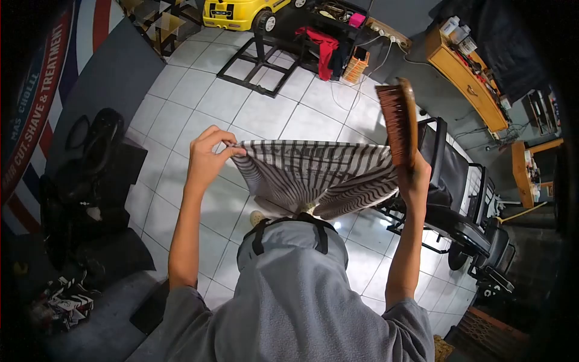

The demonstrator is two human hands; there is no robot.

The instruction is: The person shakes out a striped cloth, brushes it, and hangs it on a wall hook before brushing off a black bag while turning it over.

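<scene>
Striped cape is held taut: left hand pinched on one corner, right hand closed on the other corner and brush.

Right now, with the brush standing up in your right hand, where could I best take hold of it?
By the wooden back of the brush, coming from above and the right: its handle is buried in the right hand, and the bristles face left toward the striped cape.

A black-and-white striped cloth, a brown brush with reddish bristles, a white tiled floor, a yellow toy car, a black chair
</scene>
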